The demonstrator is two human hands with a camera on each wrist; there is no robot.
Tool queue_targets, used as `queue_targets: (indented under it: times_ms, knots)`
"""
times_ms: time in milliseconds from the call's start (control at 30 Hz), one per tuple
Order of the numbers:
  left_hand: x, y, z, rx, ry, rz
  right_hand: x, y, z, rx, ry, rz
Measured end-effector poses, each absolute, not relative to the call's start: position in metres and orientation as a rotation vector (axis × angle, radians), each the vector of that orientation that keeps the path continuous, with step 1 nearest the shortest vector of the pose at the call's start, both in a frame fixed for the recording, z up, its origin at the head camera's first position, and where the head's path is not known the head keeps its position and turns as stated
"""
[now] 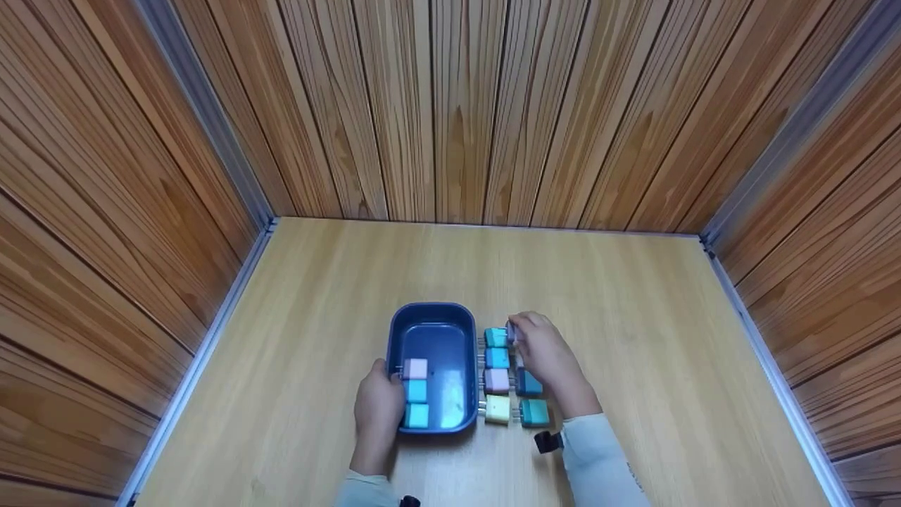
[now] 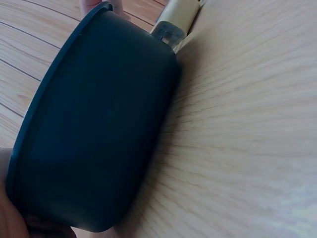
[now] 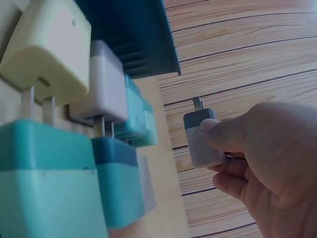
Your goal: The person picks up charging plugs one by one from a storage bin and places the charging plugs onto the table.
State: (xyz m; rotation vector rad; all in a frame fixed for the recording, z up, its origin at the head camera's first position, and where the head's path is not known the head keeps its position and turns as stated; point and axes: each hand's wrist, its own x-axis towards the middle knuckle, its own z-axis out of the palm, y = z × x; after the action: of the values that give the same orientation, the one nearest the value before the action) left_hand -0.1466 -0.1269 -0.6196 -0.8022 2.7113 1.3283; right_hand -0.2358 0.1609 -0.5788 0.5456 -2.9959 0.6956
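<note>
My left hand [image 1: 380, 400] grips the left rim of a dark blue plastic tub [image 1: 452, 415]. In the tub, along its left side, lie a pale pink charger plug [image 1: 416, 369] and two turquoise ones. My right hand [image 1: 545, 350] pinches a lilac-grey charger plug [image 3: 202, 148] between thumb and fingers, its prongs pointing up in the right wrist view. It is held beyond the rows of chargers right of the tub. The nearer row there has two turquoise chargers [image 1: 497, 358], a lilac one [image 1: 496, 381] and a pale yellow one [image 1: 498, 409].
Farther right lie a dark teal charger [image 1: 528, 383] and a green-teal one [image 1: 535, 414], prongs pointing toward the tub. Another pale charger [image 3: 146, 183] is partly hidden behind the dark teal one. Wood-panel walls [image 1: 457, 113] bound the wooden table [image 1: 338, 282] on three sides.
</note>
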Motion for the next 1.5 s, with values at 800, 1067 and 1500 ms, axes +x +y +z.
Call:
queue_targets:
  times_ms: [800,1067,1500]
  knots:
    - [-0.147,-0.126,-0.620,-0.811,2.717,1.304,-0.247,0.172,-0.601,0.325,-3.059,0.759]
    - [-0.146,-0.126,-0.621,-0.800,2.746,1.287,-0.249,0.172,-0.606,0.322,-3.090,0.722]
    - [-0.148,-0.127,-0.620,-0.804,2.736,1.292,-0.254,0.168,-0.604,0.228,-3.153,0.822]
